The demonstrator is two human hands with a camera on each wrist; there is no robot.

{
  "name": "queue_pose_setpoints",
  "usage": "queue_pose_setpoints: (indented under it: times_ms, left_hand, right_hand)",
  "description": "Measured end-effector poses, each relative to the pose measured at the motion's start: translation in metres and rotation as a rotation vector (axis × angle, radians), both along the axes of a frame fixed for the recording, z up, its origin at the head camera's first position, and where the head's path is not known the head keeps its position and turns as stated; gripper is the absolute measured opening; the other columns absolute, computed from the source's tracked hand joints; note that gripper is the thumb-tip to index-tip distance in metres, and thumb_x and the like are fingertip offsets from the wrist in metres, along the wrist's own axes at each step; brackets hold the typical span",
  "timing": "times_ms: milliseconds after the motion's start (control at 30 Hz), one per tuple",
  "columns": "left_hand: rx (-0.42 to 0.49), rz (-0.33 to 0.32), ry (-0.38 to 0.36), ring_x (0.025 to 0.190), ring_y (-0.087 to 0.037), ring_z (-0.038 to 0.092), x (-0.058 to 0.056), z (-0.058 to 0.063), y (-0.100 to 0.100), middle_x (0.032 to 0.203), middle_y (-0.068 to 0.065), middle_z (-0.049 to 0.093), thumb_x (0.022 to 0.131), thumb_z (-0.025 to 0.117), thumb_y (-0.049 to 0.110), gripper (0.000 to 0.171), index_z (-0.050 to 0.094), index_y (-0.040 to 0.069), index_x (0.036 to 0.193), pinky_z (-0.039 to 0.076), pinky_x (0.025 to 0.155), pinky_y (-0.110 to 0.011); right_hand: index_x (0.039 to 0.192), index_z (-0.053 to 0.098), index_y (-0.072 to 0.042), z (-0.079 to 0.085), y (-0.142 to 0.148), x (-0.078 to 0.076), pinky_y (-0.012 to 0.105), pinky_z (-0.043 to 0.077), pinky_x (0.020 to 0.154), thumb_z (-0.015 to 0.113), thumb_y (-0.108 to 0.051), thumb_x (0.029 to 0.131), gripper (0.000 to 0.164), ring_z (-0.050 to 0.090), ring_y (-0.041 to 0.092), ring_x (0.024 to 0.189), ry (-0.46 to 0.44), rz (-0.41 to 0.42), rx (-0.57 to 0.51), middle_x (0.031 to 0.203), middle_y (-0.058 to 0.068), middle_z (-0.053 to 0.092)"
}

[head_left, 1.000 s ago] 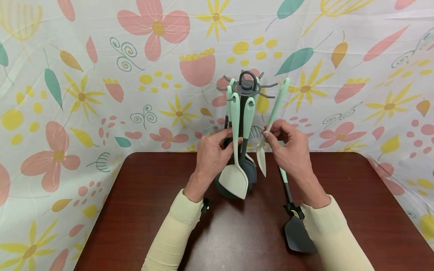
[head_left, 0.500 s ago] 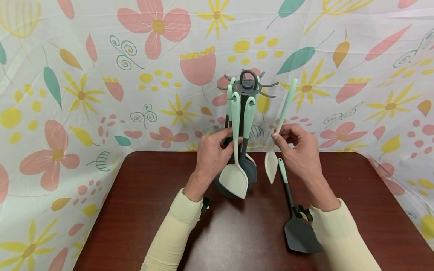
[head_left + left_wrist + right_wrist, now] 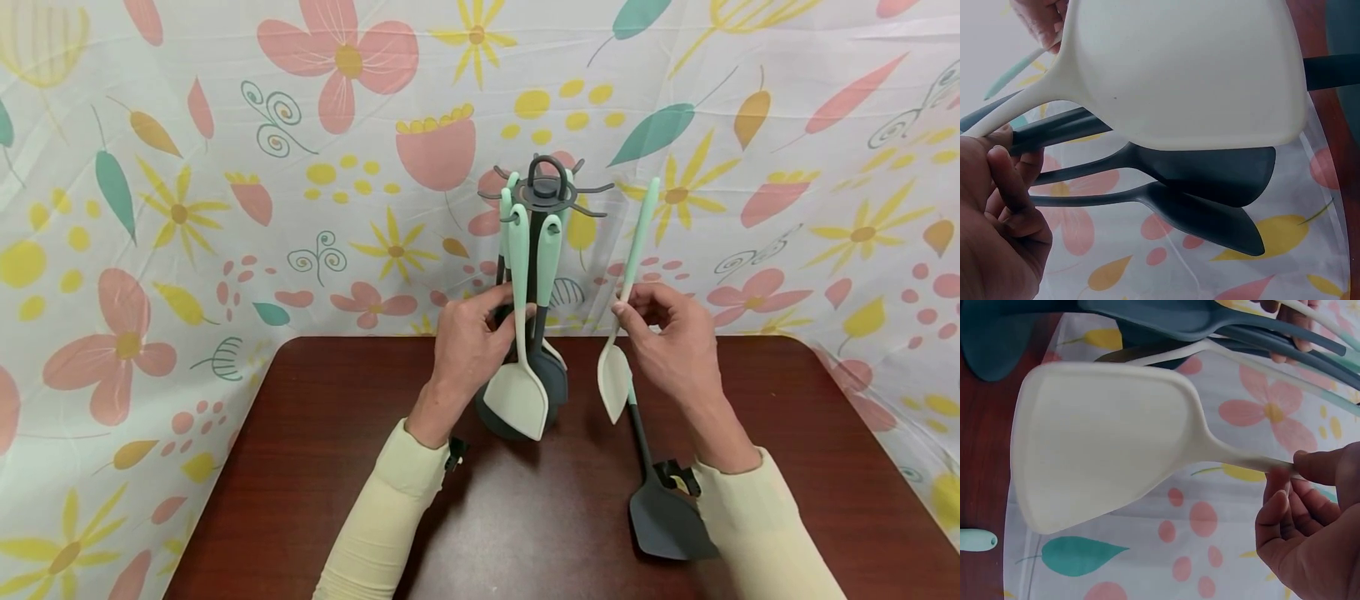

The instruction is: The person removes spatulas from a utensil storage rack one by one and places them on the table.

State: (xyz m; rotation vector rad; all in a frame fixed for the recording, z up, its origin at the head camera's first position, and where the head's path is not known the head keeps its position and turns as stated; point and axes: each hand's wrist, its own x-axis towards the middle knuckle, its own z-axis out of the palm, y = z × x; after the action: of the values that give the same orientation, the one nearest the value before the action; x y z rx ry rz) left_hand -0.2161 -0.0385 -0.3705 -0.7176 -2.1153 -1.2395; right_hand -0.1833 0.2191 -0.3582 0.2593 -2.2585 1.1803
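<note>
Two hands: the left grip and the right grip are both seen beyond the cuffs of two cream sleeves.
Right grip: one raised pale turner is pinched between thumb and fingertips, on its neck just below the mint handle.
Left grip: thumb and fingers are curled round the pole of one dark stand; they are partly hidden by a hung pale turner.
Raised pale turner, place: it is held to the right of the stand and apart from it, its blade seen against the far part of the tabletop.
Raised pale turner, axis: the long axis is kept near upright, tilted; the handle end is pointed up and rightward, the blade down and slightly left. In the head view the blade is shown nearly edge-on; by the right wrist camera its broad face is shown.
Stand: at least five mint handles can be counted about its top; at the front are hung one pale turner and one hung dark turner, blades down. On its right side two hooks are left bare.
Tabletop: one flat dark turner is laid there, handle pointed away, blade nearest the viewer and partly covered by the right sleeve.
</note>
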Motion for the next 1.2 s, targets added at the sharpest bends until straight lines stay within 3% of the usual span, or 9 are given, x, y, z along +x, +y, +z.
queue_pose_setpoints:
  times_ms: [267,567,867,1200]
  left_hand:
    - [-0.001,0.007,-0.002,0.043,-0.003,0.042,0.0,0.0,0.0,0.061,0.002,0.066,0.096,0.082,0.03,0.024,0.082,0.016,0.116,0.035,0.042,-0.027]
    - [0.0,0.01,0.003,0.044,-0.004,0.042,0.0,-0.001,-0.001,0.051,0.005,0.054,0.097,0.082,0.029,0.024,0.082,0.015,0.116,0.035,0.043,-0.027]
    - [0.003,0.005,0.009,0.042,-0.003,0.04,-0.001,-0.002,0.0,0.049,0.008,0.048,0.097,0.081,0.03,0.024,0.082,0.017,0.117,0.033,0.041,-0.027]
    - [0.0,0.006,0.01,0.043,-0.003,0.041,0.0,-0.003,0.0,0.049,0.008,0.048,0.097,0.081,0.031,0.024,0.082,0.016,0.116,0.033,0.041,-0.028]
  right_hand:
    - [0.106,0.08,-0.005,-0.002,0.008,0.003,0.014,0.047,0.072,0.078,-0.014,0.099,0.012,0.064,0.004,0.07,-0.013,-0.009,0.013,0.087,0.01,0.075]
    - [0.107,0.079,-0.005,-0.009,0.019,0.003,0.012,0.047,0.067,0.077,-0.018,0.1,0.015,0.064,0.003,0.071,-0.053,-0.073,0.044,0.089,0.008,0.075]
    - [0.106,0.08,-0.008,-0.021,0.034,0.005,0.01,0.046,0.066,0.078,-0.021,0.099,0.015,0.062,-0.002,0.07,-0.089,-0.127,0.059,0.091,0.009,0.075]
    - [0.106,0.079,-0.004,-0.037,0.054,0.007,0.014,0.044,0.064,0.077,-0.024,0.1,0.021,0.059,-0.005,0.07,-0.166,-0.178,0.158,0.091,0.013,0.077]
